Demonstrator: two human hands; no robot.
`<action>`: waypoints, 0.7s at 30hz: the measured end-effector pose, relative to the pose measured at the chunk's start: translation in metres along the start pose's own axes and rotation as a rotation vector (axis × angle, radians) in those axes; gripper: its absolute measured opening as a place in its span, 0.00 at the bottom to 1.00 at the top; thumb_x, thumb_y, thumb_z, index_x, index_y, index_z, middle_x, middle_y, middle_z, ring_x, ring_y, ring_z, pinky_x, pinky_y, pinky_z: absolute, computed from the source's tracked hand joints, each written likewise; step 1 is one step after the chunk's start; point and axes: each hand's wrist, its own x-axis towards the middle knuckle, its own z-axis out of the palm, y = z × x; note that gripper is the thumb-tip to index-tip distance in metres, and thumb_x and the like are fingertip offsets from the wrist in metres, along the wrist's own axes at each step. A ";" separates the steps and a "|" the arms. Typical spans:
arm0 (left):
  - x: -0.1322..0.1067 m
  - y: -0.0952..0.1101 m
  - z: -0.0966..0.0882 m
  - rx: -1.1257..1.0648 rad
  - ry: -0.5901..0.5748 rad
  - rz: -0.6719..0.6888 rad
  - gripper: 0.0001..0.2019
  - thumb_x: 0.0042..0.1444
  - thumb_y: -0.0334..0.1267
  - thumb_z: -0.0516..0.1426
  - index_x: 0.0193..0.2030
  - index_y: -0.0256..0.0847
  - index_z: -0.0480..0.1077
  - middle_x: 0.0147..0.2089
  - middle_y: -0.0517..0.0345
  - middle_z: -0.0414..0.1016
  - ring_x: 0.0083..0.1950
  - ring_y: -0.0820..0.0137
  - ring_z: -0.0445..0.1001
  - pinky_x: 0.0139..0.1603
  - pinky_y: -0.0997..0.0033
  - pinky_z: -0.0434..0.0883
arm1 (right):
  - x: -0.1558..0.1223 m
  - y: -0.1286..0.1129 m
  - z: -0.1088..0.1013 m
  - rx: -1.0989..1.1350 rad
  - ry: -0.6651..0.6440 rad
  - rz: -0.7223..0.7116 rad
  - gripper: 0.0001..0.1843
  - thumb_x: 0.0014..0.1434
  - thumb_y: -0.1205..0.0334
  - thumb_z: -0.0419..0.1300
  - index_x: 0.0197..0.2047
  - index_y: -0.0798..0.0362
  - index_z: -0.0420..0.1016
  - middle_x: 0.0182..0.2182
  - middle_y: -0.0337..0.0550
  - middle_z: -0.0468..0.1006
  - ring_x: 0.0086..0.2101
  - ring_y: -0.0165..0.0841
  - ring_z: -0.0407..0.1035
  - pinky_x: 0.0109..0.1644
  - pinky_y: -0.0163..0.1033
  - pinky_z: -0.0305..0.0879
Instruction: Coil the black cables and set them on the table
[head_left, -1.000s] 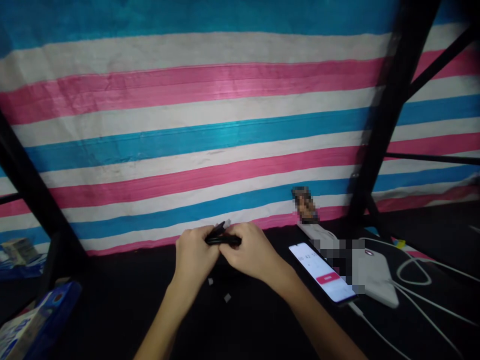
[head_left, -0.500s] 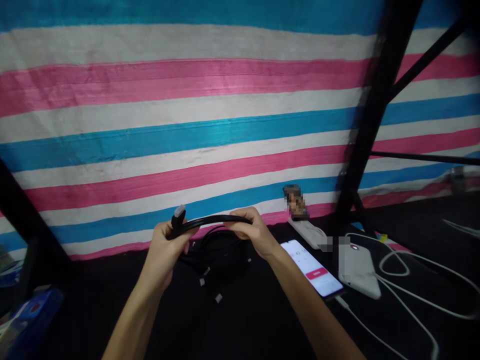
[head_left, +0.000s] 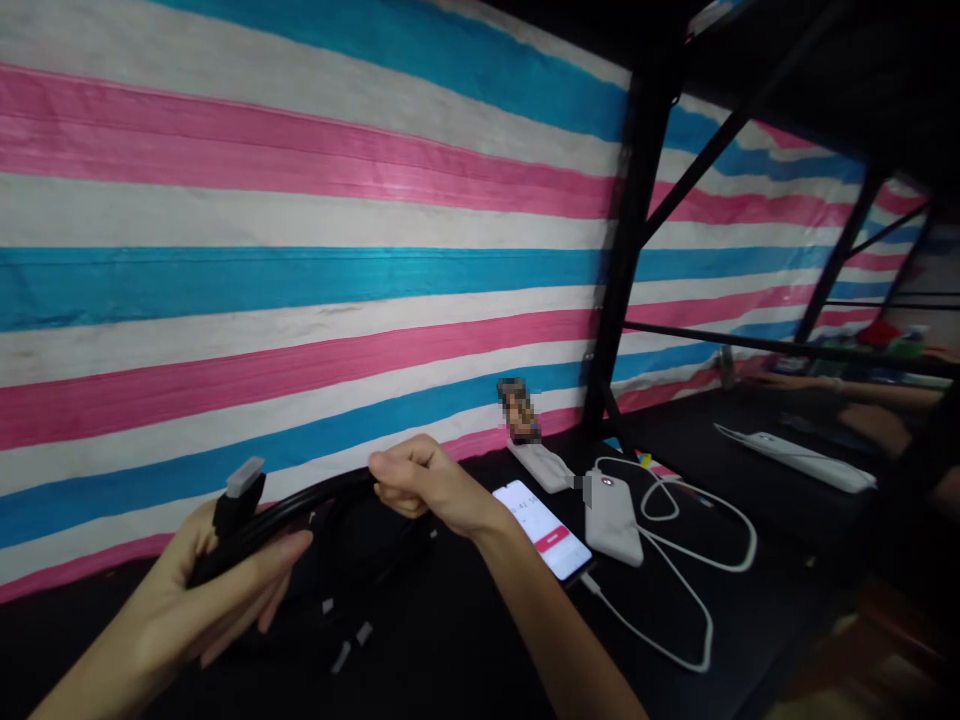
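Observation:
A coiled black cable [head_left: 304, 500] spans between my two hands. My left hand [head_left: 217, 590] is closed around its left side, with the thumb lying along the strands. A black connector with a pale clear cap [head_left: 245, 478] sticks up beside that thumb. At the other side, my right hand [head_left: 420, 485] is closed on the cable, fingers curled round it. The lower loops fade into the dark surface beneath, so their full extent cannot be made out.
A lit phone [head_left: 551, 535], a white power bank [head_left: 613, 520] and white charging cables lie to the right. Small pale caps [head_left: 364, 633] lie below the hands. A black frame post [head_left: 626, 230] stands before striped sheeting. Another person's arm [head_left: 847, 387] shows at far right.
The view has turned to the right, bringing the neighbouring table and another person's arm into sight. My hands are further apart and lie further left in view, both still holding the cable.

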 end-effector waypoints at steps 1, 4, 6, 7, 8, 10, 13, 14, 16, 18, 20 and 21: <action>-0.001 0.002 0.004 0.017 -0.036 -0.005 0.20 0.36 0.48 0.66 0.08 0.42 0.63 0.05 0.63 0.52 0.09 0.81 0.50 0.13 0.77 0.56 | -0.001 -0.001 0.000 -0.022 0.025 0.003 0.30 0.56 0.45 0.58 0.14 0.52 0.50 0.13 0.28 0.47 0.15 0.21 0.40 0.19 0.33 0.37; 0.005 0.000 0.017 -0.016 -0.131 -0.037 0.22 0.40 0.49 0.63 0.07 0.43 0.59 0.05 0.65 0.50 0.09 0.80 0.50 0.16 0.74 0.61 | -0.004 -0.008 0.000 -0.205 0.191 0.000 0.29 0.55 0.44 0.58 0.14 0.52 0.52 0.14 0.29 0.48 0.17 0.22 0.42 0.21 0.34 0.38; 0.017 -0.009 0.025 -0.104 -0.166 -0.032 0.24 0.43 0.48 0.61 0.06 0.44 0.54 0.05 0.66 0.48 0.09 0.78 0.51 0.19 0.71 0.64 | -0.007 -0.011 0.004 -0.404 0.355 -0.025 0.28 0.55 0.45 0.57 0.14 0.53 0.52 0.16 0.31 0.47 0.19 0.23 0.43 0.22 0.34 0.40; 0.024 -0.015 0.028 -0.105 -0.161 -0.025 0.24 0.44 0.48 0.59 0.07 0.44 0.53 0.05 0.66 0.48 0.09 0.78 0.51 0.19 0.70 0.63 | -0.008 -0.013 0.006 -0.508 0.430 -0.040 0.28 0.55 0.45 0.57 0.14 0.53 0.53 0.16 0.32 0.47 0.20 0.23 0.44 0.23 0.34 0.41; 0.031 -0.022 0.030 -0.088 -0.129 -0.017 0.23 0.45 0.48 0.59 0.07 0.43 0.55 0.06 0.65 0.49 0.09 0.78 0.52 0.18 0.71 0.61 | -0.009 -0.014 0.009 -0.599 0.483 -0.050 0.28 0.54 0.46 0.58 0.14 0.53 0.54 0.17 0.32 0.48 0.21 0.24 0.45 0.24 0.34 0.42; 0.044 -0.032 0.029 -0.073 0.000 -0.003 0.20 0.44 0.46 0.59 0.09 0.41 0.58 0.07 0.64 0.53 0.10 0.78 0.52 0.16 0.73 0.57 | -0.009 -0.014 0.016 -0.690 0.497 -0.040 0.24 0.53 0.46 0.59 0.16 0.54 0.61 0.17 0.32 0.54 0.21 0.24 0.50 0.24 0.33 0.45; 0.055 -0.034 0.019 -0.227 0.243 0.046 0.16 0.41 0.41 0.61 0.11 0.40 0.59 0.08 0.67 0.51 0.11 0.80 0.49 0.17 0.74 0.56 | -0.005 -0.007 0.019 -0.646 0.381 0.025 0.15 0.53 0.49 0.60 0.26 0.53 0.70 0.21 0.33 0.63 0.23 0.25 0.57 0.26 0.32 0.51; 0.056 -0.031 0.016 -0.290 0.320 0.085 0.16 0.40 0.38 0.61 0.12 0.40 0.59 0.08 0.69 0.49 0.11 0.81 0.47 0.17 0.75 0.55 | -0.003 -0.002 0.019 -0.623 0.359 0.051 0.14 0.54 0.50 0.59 0.28 0.53 0.70 0.21 0.33 0.64 0.23 0.25 0.58 0.26 0.32 0.52; 0.054 -0.022 0.010 -0.367 0.455 0.189 0.16 0.38 0.33 0.60 0.11 0.40 0.56 0.08 0.70 0.46 0.11 0.82 0.45 0.17 0.75 0.53 | 0.003 0.010 0.015 -0.613 0.374 0.093 0.13 0.56 0.52 0.56 0.28 0.53 0.70 0.21 0.33 0.64 0.23 0.26 0.58 0.25 0.32 0.52; 0.051 -0.013 0.007 -0.416 0.540 0.301 0.18 0.37 0.31 0.57 0.09 0.39 0.49 0.08 0.69 0.44 0.12 0.82 0.43 0.18 0.75 0.50 | 0.010 0.025 0.011 -0.637 0.440 0.104 0.13 0.57 0.54 0.54 0.27 0.53 0.70 0.21 0.34 0.64 0.24 0.26 0.59 0.26 0.33 0.54; 0.047 -0.007 0.008 -0.484 0.565 0.364 0.19 0.37 0.29 0.54 0.09 0.38 0.44 0.08 0.67 0.42 0.12 0.81 0.42 0.18 0.74 0.47 | 0.015 0.040 0.009 -0.638 0.481 0.098 0.13 0.58 0.54 0.53 0.30 0.52 0.72 0.24 0.36 0.68 0.27 0.28 0.62 0.30 0.34 0.58; 0.046 -0.005 0.009 -0.530 0.575 0.371 0.18 0.38 0.28 0.52 0.09 0.38 0.44 0.08 0.67 0.41 0.12 0.80 0.41 0.18 0.73 0.47 | 0.017 0.047 0.009 -0.619 0.475 0.098 0.14 0.59 0.53 0.52 0.32 0.52 0.73 0.26 0.38 0.69 0.29 0.29 0.64 0.32 0.34 0.60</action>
